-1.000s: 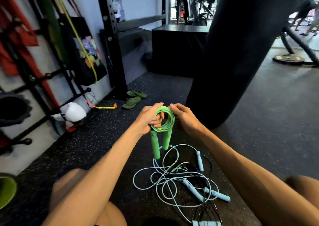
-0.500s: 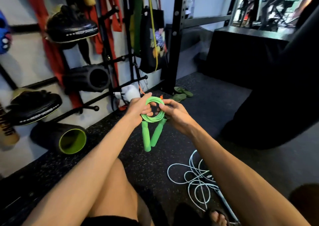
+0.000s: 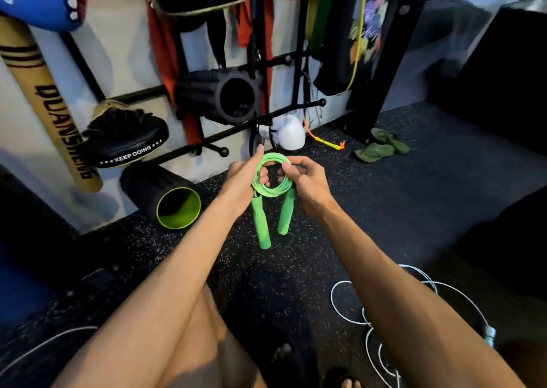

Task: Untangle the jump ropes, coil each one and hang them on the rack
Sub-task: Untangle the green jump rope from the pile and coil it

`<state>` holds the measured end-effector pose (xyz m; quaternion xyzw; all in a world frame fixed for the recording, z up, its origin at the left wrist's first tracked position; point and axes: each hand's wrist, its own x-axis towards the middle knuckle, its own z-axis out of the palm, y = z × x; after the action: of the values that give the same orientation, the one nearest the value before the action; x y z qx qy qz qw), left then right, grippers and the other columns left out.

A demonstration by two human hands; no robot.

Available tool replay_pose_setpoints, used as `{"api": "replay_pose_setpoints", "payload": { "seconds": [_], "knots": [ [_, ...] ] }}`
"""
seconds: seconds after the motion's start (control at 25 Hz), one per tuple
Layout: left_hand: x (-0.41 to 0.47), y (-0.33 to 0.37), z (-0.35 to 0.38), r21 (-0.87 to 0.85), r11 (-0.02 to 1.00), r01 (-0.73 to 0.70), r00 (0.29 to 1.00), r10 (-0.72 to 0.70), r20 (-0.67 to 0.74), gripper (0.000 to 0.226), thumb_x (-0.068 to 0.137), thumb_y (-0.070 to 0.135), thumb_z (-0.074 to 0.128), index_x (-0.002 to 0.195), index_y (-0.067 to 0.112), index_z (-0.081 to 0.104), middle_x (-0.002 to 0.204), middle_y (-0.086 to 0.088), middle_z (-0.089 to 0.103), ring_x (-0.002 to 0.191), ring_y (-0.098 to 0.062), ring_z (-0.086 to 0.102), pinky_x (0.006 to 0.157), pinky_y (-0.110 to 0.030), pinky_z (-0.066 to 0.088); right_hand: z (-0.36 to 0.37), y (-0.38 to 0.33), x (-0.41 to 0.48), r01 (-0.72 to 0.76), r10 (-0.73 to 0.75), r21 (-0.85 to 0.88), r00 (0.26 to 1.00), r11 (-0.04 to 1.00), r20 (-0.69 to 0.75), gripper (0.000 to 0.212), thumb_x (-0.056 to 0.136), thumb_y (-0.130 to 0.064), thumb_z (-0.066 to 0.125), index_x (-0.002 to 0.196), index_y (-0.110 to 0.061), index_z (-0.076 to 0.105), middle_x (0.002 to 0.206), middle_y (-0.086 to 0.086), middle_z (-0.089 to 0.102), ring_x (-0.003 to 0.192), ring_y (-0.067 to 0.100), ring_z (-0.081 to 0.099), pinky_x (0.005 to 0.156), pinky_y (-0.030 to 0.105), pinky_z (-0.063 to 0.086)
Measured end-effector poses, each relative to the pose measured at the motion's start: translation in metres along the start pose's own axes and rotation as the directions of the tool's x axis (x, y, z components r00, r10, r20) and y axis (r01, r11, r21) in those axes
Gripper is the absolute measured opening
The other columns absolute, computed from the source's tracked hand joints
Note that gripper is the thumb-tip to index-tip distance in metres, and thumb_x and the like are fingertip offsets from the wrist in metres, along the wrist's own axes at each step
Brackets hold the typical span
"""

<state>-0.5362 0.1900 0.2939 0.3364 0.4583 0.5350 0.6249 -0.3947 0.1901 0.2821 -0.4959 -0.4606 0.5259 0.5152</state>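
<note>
Head view, looking down along both bare forearms to a black speckled floor [image 3: 384, 210]. The green jump rope [image 3: 270, 193] is wound into a small tight coil and held in the air between the two hands, in front of the wall rack [image 3: 296, 108] and not on it. Its two green handles [image 3: 262, 225] hang side by side below the coil, tilted slightly toward each other at the top.

The left hand [image 3: 241, 182] holds the left side of the coil: its grip is clamped on the cord, with curled fingers showing inside the ring and one finger pointing up past the rim. The right hand [image 3: 307, 180] takes the upper right of the coil, its grip pinched on the cord between thumb and fingertips.

A white jump rope [image 3: 331, 297] lies in loose overlapping loops on the floor at lower right, partly hidden by the right forearm. The rack carries a black foam roller [image 3: 219, 94] and black focus pads [image 3: 124, 139] marked KEEP DOING. A second roller with a green core [image 3: 177, 207] lies on the floor below them. A pair of green sandals [image 3: 381, 148] rests on the floor to the right of the rack.
</note>
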Motion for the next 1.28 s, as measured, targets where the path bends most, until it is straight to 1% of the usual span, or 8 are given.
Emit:
{"api": "replay_pose_setpoints", "payload": {
  "seconds": [0.28, 0.44, 0.56, 0.72, 0.84, 1.0, 1.08, 1.28],
  "knots": [
    [0.061, -0.026, -0.032, 0.126, 0.992, -0.031, 0.980, 0.055, -0.194, 0.025, 0.098, 0.022, 0.054, 0.110, 0.004, 0.066, 0.093, -0.013, 0.062, 0.079, -0.018, 0.059, 0.067, -0.024, 0.049, 0.018, 0.040, 0.090, -0.045, 0.045, -0.006, 0.984, 0.999, 0.175, 0.019, 0.093, -0.004, 0.062, 0.110, 0.004, 0.061, 0.092, 0.016, 0.071, 0.073, 0.019, 0.066, 0.077, 0.031, 0.057],
    [0.096, -0.033, -0.045, 0.281, 0.956, -0.079, 0.933, 0.171, -0.317, 0.017, 0.100, 0.019, 0.051, 0.096, 0.012, 0.066, 0.079, -0.003, 0.067, 0.061, -0.006, 0.062, 0.056, -0.016, 0.046, 0.035, 0.066, 0.138, -0.042, 0.041, 0.000, 0.977, 0.999, 0.209, 0.016, 0.090, -0.005, 0.067, 0.104, 0.000, 0.060, 0.085, 0.012, 0.072, 0.072, 0.016, 0.070, 0.076, 0.031, 0.058],
    [0.131, -0.049, -0.059, 0.367, 0.926, -0.087, 0.876, 0.247, -0.414, 0.018, 0.100, 0.018, 0.052, 0.106, 0.007, 0.063, 0.087, -0.006, 0.069, 0.064, -0.006, 0.063, 0.056, -0.015, 0.045, 0.049, 0.093, 0.177, -0.016, 0.015, 0.001, 0.976, 1.000, 0.219, 0.014, 0.088, -0.007, 0.069, 0.099, -0.002, 0.062, 0.091, 0.019, 0.073, 0.087, 0.033, 0.072, 0.087, 0.047, 0.057],
    [0.176, -0.071, -0.084, 0.427, 0.891, -0.154, 0.785, 0.373, -0.495, 0.015, 0.096, 0.011, 0.058, 0.108, 0.014, 0.065, 0.091, -0.012, 0.071, 0.078, -0.022, 0.067, 0.073, -0.034, 0.055, 0.067, 0.126, 0.219, 0.071, -0.071, 0.005, 0.977, 0.997, 0.201, 0.014, 0.087, -0.004, 0.069, 0.099, 0.003, 0.064, 0.087, 0.009, 0.069, 0.075, 0.017, 0.068, 0.072, 0.024, 0.056],
    [0.202, -0.080, -0.100, 0.447, 0.866, -0.224, 0.676, 0.469, -0.569, 0.021, 0.092, 0.006, 0.061, 0.098, 0.025, 0.058, 0.090, -0.018, 0.069, 0.073, -0.026, 0.069, 0.076, -0.039, 0.058, 0.091, 0.146, 0.243, 0.138, -0.140, 0.024, 0.970, 0.990, 0.199, 0.013, 0.088, -0.006, 0.069, 0.098, 0.001, 0.065, 0.091, 0.009, 0.070, 0.066, 0.009, 0.068, 0.070, 0.030, 0.059],
    [0.237, -0.082, -0.118, 0.540, 0.806, -0.244, 0.578, 0.568, -0.586, 0.036, 0.087, -0.005, 0.054, 0.085, 0.031, 0.048, 0.083, -0.008, 0.065, 0.069, -0.022, 0.067, 0.069, -0.035, 0.055, 0.120, 0.166, 0.272, 0.284, -0.283, 0.011, 0.950, 0.959, 0.131, 0.009, 0.088, -0.007, 0.068, 0.094, -0.002, 0.064, 0.082, -0.005, 0.066, 0.065, -0.001, 0.065, 0.071, 0.027, 0.058],
    [0.250, -0.082, -0.128, 0.576, 0.776, -0.256, 0.522, 0.613, -0.593, 0.037, 0.082, -0.006, 0.056, 0.076, 0.030, 0.052, 0.082, 0.000, 0.063, 0.076, -0.024, 0.066, 0.073, -0.036, 0.054, 0.129, 0.171, 0.280, 0.352, -0.345, -0.035, 0.930, 0.935, 0.123, 0.005, 0.088, -0.010, 0.069, 0.090, -0.006, 0.065, 0.081, -0.006, 0.066, 0.071, -0.005, 0.063, 0.071, 0.017, 0.053],
    [0.278, -0.092, -0.155, 0.507, 0.831, -0.229, 0.489, 0.548, -0.678, 0.032, 0.076, -0.011, 0.065, 0.068, 0.020, 0.066, 0.078, -0.001, 0.069, 0.074, -0.011, 0.064, 0.077, -0.024, 0.054, 0.140, 0.201, 0.306, 0.433, -0.409, -0.165, 0.898, 0.886, 0.159, 0.007, 0.090, -0.008, 0.065, 0.089, -0.013, 0.071, 0.086, -0.006, 0.072, 0.080, 0.003, 0.066, 0.077, 0.018, 0.054]
  ]
}}
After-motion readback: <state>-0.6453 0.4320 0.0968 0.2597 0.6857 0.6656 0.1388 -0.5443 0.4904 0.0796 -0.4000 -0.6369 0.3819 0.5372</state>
